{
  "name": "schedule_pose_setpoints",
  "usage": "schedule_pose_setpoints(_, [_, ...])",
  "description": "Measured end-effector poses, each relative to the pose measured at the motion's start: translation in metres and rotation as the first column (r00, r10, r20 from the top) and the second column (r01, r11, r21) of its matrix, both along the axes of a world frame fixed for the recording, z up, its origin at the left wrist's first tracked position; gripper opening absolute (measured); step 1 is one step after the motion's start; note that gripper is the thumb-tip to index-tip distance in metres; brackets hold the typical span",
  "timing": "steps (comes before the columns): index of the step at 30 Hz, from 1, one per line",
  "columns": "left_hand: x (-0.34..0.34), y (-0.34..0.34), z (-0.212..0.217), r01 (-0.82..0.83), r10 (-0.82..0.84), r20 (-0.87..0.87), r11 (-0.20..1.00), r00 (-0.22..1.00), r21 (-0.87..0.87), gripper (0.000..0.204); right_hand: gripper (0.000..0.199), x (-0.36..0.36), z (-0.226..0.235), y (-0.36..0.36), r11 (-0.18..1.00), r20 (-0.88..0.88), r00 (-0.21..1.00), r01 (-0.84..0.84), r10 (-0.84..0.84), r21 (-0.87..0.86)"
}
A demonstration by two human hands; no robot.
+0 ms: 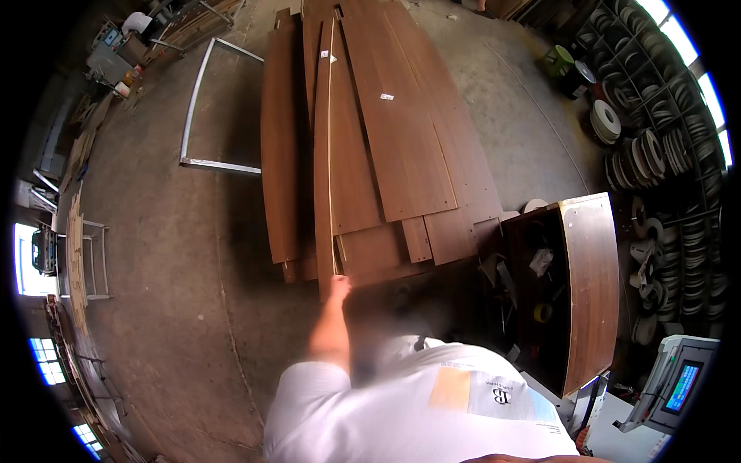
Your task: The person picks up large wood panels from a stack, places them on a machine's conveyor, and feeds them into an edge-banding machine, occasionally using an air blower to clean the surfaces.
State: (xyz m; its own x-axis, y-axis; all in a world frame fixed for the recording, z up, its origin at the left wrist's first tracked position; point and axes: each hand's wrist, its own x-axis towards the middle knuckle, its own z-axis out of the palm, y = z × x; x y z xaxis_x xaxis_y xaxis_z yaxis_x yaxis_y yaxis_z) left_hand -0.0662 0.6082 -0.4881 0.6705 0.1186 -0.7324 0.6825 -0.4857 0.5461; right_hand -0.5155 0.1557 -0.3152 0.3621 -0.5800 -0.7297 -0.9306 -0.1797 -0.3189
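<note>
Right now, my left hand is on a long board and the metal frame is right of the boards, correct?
No, the metal frame is left of the boards, as the head view shows. Your left hand is on a long board.

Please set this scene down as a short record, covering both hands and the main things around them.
Left hand: closed on the near end of a long brown board with a pale edge
Right hand: not in view
Ahead: overlapping brown panels
Left of panels: metal frame by the floor
Right: open brown cabinet
Far right: rack of rolls; lit screen nearer
</note>
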Motion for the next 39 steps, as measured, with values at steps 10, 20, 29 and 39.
schedule_pose_setpoints(10, [0.043, 0.056, -0.042, 0.052, 0.011, -0.133, 0.887, 0.991, 0.459, 0.058, 0.028, -0.010, 0.030, 0.019, 0.999, -0.161, 0.986, 0.036, -0.030, 0.036])
schedule_pose_setpoints(20, [0.000, -0.072, 0.005, -0.057, -0.011, -0.143, 0.883, 0.990, -0.465, 0.081, 0.030, -0.057, 0.005, 0.006, 0.976, 0.084, 0.973, -0.209, 0.213, -0.053])
schedule_pose_setpoints(29, [-0.009, -0.213, 0.163, 0.237, -0.480, -0.015, 0.459, 0.877, -0.856, 0.054, 0.051, 0.163, 0.103, 0.008, 0.862, 0.210, 0.906, 0.247, -0.367, 0.442])
schedule_pose_setpoints(39, [-0.064, -0.282, 0.247, 0.330, -0.736, -0.005, 0.310, 0.676, -0.892, 0.043, 0.038, 0.129, 0.142, 0.027, 0.735, 0.459, 0.634, 0.271, -0.622, 0.622])
